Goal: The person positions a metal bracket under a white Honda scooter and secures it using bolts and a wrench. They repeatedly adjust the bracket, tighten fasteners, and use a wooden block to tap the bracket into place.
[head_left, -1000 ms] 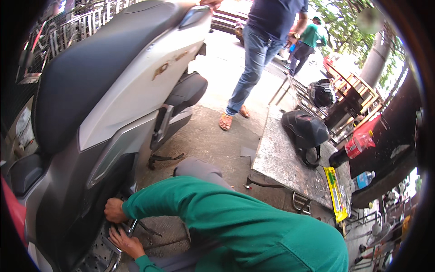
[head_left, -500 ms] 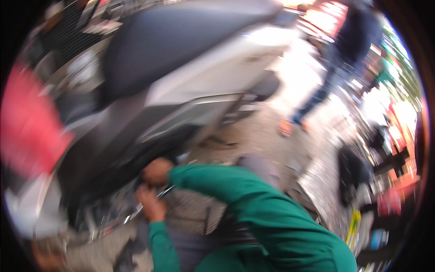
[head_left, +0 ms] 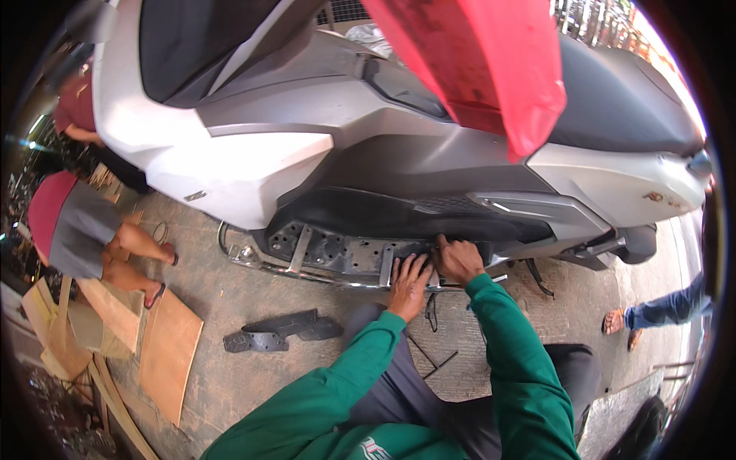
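A silver and white scooter (head_left: 460,165) with a black seat stands side-on before me. Along its lower side the footboard frame (head_left: 337,251) lies bare, with holes, metal crosspieces and a shiny rail (head_left: 337,281) on its outer edge. My left hand (head_left: 411,285) rests on a dark part of the footboard with fingers stretched out. Just right of it, my right hand (head_left: 458,261) presses down at the inner edge, fingers curled together. Whatever its fingertips grip, if anything, is hidden.
On the concrete lie a black plastic panel (head_left: 282,330) and a dark T-shaped tool (head_left: 433,362). Flat boards (head_left: 170,353) lie at the left near a person in shorts (head_left: 77,230). A red sheet (head_left: 491,84) hangs over the scooter. Another person's leg (head_left: 663,313) shows at right.
My view has swung left and steadied, so more of the scooter's front shows. My hands, earlier blurred and close together near the shiny rail, now work on the footboard, the left one spread.
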Motion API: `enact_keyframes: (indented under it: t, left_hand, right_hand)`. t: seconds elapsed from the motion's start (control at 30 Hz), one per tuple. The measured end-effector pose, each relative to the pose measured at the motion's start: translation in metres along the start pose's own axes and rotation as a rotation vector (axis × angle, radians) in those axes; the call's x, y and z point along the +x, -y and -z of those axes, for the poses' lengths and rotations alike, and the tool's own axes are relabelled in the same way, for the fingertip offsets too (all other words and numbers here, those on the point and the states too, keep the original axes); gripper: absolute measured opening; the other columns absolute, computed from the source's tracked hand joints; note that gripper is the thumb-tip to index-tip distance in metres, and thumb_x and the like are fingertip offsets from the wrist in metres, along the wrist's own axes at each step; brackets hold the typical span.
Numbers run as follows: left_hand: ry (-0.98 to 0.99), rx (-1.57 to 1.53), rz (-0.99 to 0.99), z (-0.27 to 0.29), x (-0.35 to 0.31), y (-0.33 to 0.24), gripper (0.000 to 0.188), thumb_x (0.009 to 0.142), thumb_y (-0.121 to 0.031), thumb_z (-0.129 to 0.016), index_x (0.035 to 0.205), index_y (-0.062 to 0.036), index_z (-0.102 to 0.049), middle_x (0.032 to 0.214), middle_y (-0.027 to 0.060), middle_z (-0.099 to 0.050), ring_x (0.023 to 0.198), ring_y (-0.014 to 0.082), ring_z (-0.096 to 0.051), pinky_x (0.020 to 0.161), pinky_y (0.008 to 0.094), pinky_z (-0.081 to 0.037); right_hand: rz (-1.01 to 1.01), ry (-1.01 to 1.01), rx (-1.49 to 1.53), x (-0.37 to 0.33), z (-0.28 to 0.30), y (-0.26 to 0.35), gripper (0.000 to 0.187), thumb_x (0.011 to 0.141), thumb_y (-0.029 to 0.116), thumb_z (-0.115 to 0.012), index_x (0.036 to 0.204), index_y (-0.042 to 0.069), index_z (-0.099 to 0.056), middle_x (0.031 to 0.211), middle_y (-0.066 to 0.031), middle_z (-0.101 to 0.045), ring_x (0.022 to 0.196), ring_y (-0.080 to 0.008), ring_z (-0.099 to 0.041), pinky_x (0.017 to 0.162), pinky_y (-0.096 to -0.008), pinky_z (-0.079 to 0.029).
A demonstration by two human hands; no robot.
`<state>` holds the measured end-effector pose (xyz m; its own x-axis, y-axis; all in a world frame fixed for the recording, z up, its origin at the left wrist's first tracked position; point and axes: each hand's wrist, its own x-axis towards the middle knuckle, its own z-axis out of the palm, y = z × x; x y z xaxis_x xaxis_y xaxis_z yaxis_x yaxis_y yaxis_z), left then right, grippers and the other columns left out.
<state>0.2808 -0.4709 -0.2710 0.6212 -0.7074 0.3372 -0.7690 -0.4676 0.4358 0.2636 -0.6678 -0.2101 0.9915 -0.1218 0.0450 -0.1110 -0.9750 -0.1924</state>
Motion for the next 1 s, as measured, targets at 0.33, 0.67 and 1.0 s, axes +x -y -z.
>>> enact_keyframes:
  t: [0.33, 0.67, 1.0]
  left_hand:
    - [0.036, -0.108, 0.052, 0.013, 0.003, -0.002, 0.086, 0.073, 0.003, -0.068, 0.157, -0.0112, -0.054, 0.163, 0.0112, -0.049, 0.155, 0.0377, -0.039, 0.130, 0.0611, -0.024]
    - [0.145, -0.076, 0.058, 0.046, 0.000, -0.008, 0.087, 0.080, -0.003, -0.072, 0.163, -0.0107, -0.045, 0.166, 0.0146, -0.046, 0.155, 0.0401, -0.040, 0.129, 0.0600, -0.029]
    - [-0.284, 0.200, 0.446, 0.171, -0.082, -0.026, 0.076, 0.082, -0.004, -0.077, 0.154, -0.0071, -0.054, 0.147, 0.0234, -0.060, 0.137, 0.0435, -0.055, 0.119, 0.0490, -0.044]
  right_hand:
    - [0.079, -0.071, 0.016, 0.007, -0.007, -0.007, 0.026, 0.106, 0.037, -0.061, 0.110, 0.012, -0.064, 0.080, -0.0237, -0.075, 0.077, -0.0471, -0.075, 0.071, -0.0600, -0.058]
    - [0.084, -0.114, 0.079, 0.002, -0.010, -0.010, 0.027, 0.103, 0.037, -0.062, 0.107, 0.011, -0.065, 0.080, -0.0232, -0.076, 0.077, -0.0465, -0.076, 0.071, -0.0595, -0.059]
    - [0.149, -0.161, 0.081, 0.008, -0.026, -0.019, 0.026, 0.103, 0.033, -0.059, 0.100, 0.008, -0.067, 0.081, -0.0231, -0.077, 0.076, -0.0453, -0.077, 0.068, -0.0588, -0.060]
